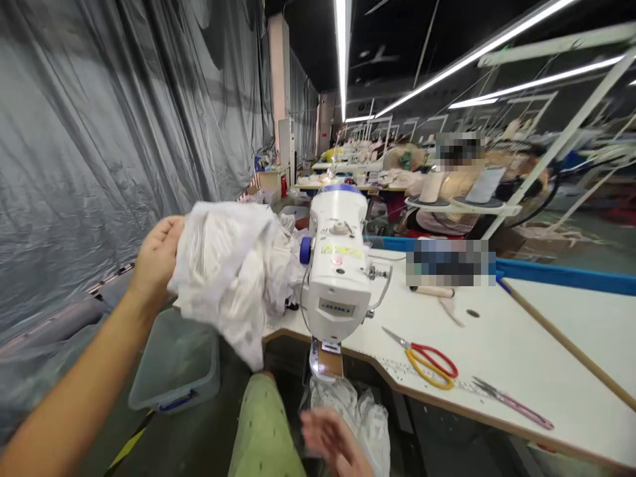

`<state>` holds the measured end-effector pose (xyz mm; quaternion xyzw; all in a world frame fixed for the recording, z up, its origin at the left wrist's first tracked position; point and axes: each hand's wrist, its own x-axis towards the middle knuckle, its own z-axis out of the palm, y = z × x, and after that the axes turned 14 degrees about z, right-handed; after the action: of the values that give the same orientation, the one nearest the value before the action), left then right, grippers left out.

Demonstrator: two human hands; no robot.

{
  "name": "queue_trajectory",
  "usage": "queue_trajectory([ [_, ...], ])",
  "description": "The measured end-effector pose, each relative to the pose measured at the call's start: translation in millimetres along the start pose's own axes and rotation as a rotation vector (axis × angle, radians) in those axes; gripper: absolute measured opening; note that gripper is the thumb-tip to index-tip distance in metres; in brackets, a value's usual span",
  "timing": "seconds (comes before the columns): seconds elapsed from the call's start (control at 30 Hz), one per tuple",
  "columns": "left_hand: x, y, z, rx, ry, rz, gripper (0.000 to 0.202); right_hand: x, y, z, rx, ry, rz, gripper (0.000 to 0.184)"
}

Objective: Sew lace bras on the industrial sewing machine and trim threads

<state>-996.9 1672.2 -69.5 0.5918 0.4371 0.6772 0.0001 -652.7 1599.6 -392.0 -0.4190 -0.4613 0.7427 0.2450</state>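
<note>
My left hand (161, 255) is raised at the left, its fingers closed on the edge of a bunched white cloth (223, 265). The cloth hangs in loose folds beside the white sewing machine (338, 265), and one corner droops toward my knee. Low in front of the machine is my right hand (330, 434), blurred by motion, its fingers apart with nothing seen in them. Behind that hand, more whitish fabric (375, 424) hangs under the machine's lit sewing arm (325, 361).
Red-and-yellow-handled scissors (430, 364) and pink-handled snips (514, 401) lie on the white table (561, 318). A wooden stick (566, 338) crosses its right side. A clear plastic bin (173, 361) stands on the floor at left. Thread cones (481, 185) sit behind.
</note>
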Motion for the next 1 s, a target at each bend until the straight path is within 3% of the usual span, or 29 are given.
queue_trajectory([
  [0.1,-100,-5,-8.7,0.163,-0.263,-0.169,0.027,15,-23,54,0.128,-0.283,-0.243,0.102],
  [0.13,-135,-12,-8.2,0.226,-0.374,-0.212,0.024,21,-25,68,0.152,-0.288,-0.264,0.1],
  [0.2,-202,-34,-5.7,0.333,-0.504,-0.262,0.023,33,-18,87,0.177,-0.213,-0.207,0.084],
  [0.3,-287,-65,-1.9,0.439,-0.477,-0.336,0.024,50,25,96,0.181,0.007,-0.075,0.067],
  [0.4,-348,-77,5.7,0.45,-0.427,-0.384,0.03,61,75,92,-0.001,0.166,-0.045,0.066],
  [0.5,-393,-73,21.6,0.297,-0.605,-0.451,0.049,65,104,85,-0.164,0.171,-0.055,0.074],
  [0.57,-414,-74,34.1,0.242,-0.692,-0.536,0.063,67,111,80,-0.216,0.143,-0.052,0.076],
  [0.6,-421,-76,39.7,0.242,-0.701,-0.576,0.061,68,112,76,-0.247,0.134,-0.043,0.075],
  [0.7,-428,-90,49.3,0.225,-0.737,-0.613,0.028,70,111,60,-0.366,0.099,0.005,0.077],
  [0.77,-420,-99,50.0,0.203,-0.763,-0.589,0.024,70,111,50,-0.421,0.078,0.028,0.083],
  [0.83,-406,-106,48.4,0.214,-0.803,-0.498,0.034,70,111,43,-0.43,0.064,0.033,0.087],
  [0.9,-390,-112,46.6,0.218,-0.944,-0.344,0.049,68,111,40,-0.434,0.052,0.034,0.087],
  [1.0,-372,-117,45.7,0.206,-1.154,-0.201,0.038,63,107,36,-0.419,0.058,0.04,0.08],
])
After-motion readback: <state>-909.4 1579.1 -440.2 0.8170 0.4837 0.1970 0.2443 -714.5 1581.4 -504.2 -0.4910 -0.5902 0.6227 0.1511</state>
